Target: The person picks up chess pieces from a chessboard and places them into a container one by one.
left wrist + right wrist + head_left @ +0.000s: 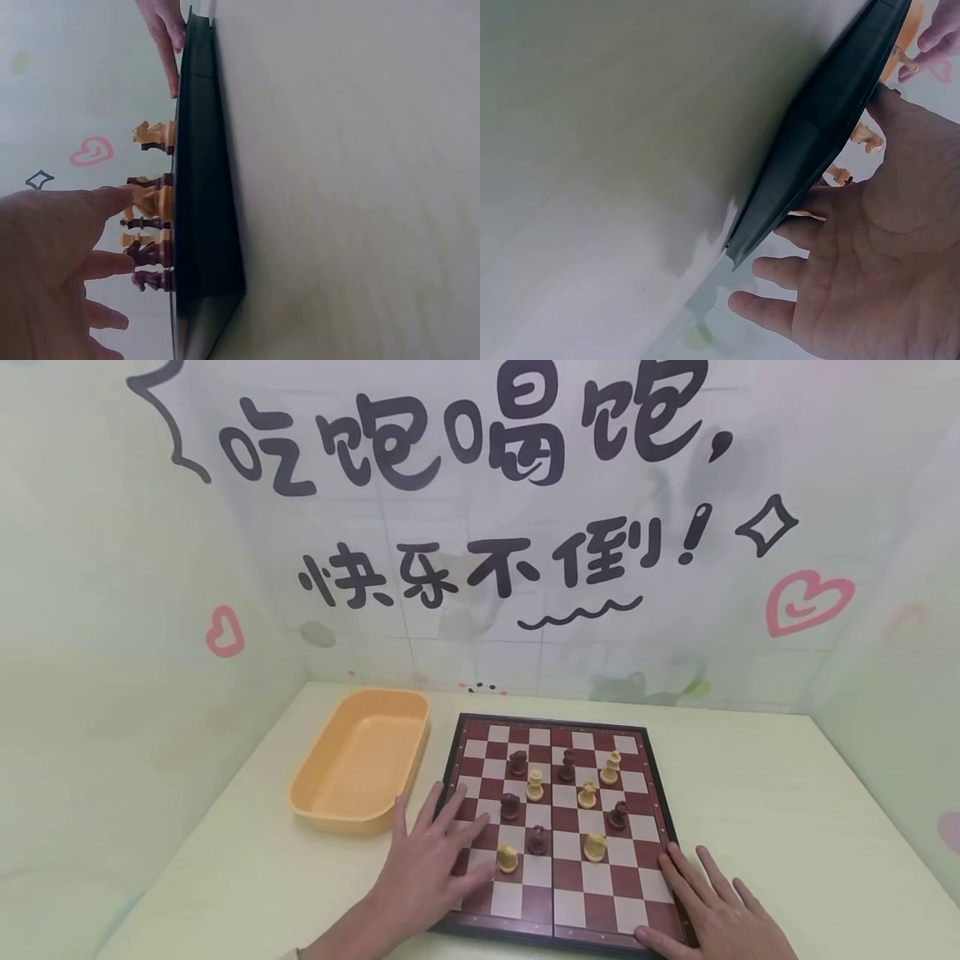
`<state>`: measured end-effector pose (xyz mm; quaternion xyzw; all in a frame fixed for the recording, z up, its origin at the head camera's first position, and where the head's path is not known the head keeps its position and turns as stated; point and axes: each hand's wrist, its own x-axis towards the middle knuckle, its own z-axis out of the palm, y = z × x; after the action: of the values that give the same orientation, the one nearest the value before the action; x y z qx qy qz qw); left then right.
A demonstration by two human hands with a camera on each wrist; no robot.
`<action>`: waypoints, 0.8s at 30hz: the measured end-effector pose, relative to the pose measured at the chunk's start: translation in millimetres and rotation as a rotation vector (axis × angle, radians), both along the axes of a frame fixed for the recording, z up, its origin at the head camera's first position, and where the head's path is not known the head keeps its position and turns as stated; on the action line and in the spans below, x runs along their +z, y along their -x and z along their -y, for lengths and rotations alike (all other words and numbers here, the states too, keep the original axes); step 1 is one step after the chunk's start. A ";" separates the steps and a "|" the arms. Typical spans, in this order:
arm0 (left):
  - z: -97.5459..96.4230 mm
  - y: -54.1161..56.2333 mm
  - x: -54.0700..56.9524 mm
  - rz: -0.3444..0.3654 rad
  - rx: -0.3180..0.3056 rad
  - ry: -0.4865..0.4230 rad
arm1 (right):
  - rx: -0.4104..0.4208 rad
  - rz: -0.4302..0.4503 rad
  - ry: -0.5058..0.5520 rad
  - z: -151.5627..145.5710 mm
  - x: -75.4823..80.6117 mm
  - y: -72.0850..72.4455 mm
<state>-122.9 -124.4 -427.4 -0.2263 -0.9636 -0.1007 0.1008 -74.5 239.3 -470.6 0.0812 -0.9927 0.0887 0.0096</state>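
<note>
The pale table (765, 777) has a smooth surface with a faint, streaky grain in the wrist views. On it, right of the middle of its back edge and slightly apart from that edge, lies the chessboard (570, 902), open and flat. It looks stiff and fairly light, likely plastic: a dark, smooth-sided rim around glossy maroon and off-white squares, with a seam down the middle that suggests a fold. The best hold would be at the left and right edges together, kept level, since the seam might flex and a tilt could slide or topple what stands on top.

Toward the table's back left corner sits the orange tray (369, 768), shallow, round-cornered and probably light plastic.

Both hands are spread and grip nothing. The left hand (431, 868) reaches over the board's left edge; the right hand (723, 914) lies along its right edge, thumb at the near right corner, fingers against the dark side.

Smallest are the chess pieces, cream and dark brown, upright on round bases. They look hard, slick and light, best pinched at the waist. A cream piece (507, 859) stands just beside the left thumb; whether they touch, I cannot tell.
</note>
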 end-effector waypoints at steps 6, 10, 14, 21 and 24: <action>-3.7 -0.7 -9.5 0.066 -0.036 -0.066 | 0.008 0.008 -0.013 0.8 2.4 0.5; -5.6 -2.4 -15.0 0.125 -0.043 -0.099 | 0.015 0.007 -0.023 1.5 4.7 0.3; -8.3 -3.4 -18.1 0.139 -0.044 -0.134 | 0.024 0.000 -0.034 1.8 6.2 -0.4; -12.2 -2.7 -20.6 0.153 -0.050 -0.212 | 0.028 -0.013 -0.039 1.9 7.0 -1.0; -12.7 -2.1 -22.1 0.158 -0.056 -0.228 | 0.022 0.009 -0.030 2.1 7.9 -0.7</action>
<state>-120.8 -111.8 -449.5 -0.2318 -0.9441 -0.2298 0.0470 -73.7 237.2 -462.7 0.0920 -0.9930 0.0742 0.0027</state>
